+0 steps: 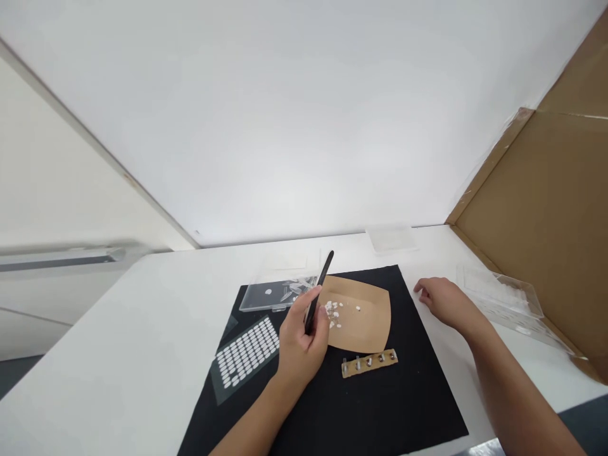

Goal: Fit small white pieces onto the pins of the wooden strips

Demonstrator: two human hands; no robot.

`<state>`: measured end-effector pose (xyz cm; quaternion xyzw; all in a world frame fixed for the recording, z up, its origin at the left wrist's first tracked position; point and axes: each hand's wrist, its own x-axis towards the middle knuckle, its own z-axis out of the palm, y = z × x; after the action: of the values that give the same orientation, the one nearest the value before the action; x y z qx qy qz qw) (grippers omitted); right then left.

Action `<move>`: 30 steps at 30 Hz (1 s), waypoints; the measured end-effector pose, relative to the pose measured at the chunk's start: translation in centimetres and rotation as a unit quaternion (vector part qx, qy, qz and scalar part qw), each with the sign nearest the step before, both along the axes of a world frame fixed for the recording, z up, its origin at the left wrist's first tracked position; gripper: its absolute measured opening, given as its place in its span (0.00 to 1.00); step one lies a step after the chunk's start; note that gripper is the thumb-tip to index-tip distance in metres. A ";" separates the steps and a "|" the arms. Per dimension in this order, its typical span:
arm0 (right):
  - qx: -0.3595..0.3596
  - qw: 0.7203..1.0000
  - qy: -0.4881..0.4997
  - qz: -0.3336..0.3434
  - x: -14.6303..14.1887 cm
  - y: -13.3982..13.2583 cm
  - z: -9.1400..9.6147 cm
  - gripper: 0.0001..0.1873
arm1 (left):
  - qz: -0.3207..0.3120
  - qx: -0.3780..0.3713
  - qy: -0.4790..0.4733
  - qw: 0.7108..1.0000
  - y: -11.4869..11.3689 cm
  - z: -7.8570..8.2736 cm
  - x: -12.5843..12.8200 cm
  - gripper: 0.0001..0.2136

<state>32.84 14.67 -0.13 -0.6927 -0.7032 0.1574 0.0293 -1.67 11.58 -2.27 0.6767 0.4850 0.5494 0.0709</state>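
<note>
My left hand (304, 342) is closed around a slim black pen-like tool (325, 268), held tilted with its upper end pointing away. Just beyond and right of that hand lies a tan tray (363, 316) with small white pieces (332, 313) scattered in it. In front of the tray is a brown strip (369, 363) bearing several small upright parts. Left of the hand is a sheet of white oval stickers (247, 351). My right hand (439, 301) rests on the white table right of the mat, loosely curled, fingers slightly apart, holding nothing.
A black mat (380, 418) lies under most items on the white table (109, 354). A clear case (259, 297) with transparent pieces stands at the back left. Clear plastic boxes (508, 297) are at the right, by a cardboard panel (546, 202). A white wall rises behind.
</note>
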 end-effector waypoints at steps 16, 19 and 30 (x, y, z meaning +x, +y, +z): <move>-0.011 0.999 0.037 -0.036 -1.0 0.1 0.9 0.11 | -0.033 -0.007 -0.024 0.999 -0.8 0.6 0.2 0.14; -0.018 0.998 0.050 -0.039 -1.0 0.1 0.8 0.12 | -0.036 -0.004 -0.023 0.999 -0.8 0.5 0.2 0.15; -0.027 0.995 0.083 -0.051 -0.8 0.2 0.6 0.13 | -0.023 -0.006 -0.014 1.000 -0.5 -0.1 0.2 0.14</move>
<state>32.02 14.87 0.44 -0.7128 -0.6576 0.2314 0.0768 -1.51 11.10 -2.35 0.6797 0.4713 0.5540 0.0943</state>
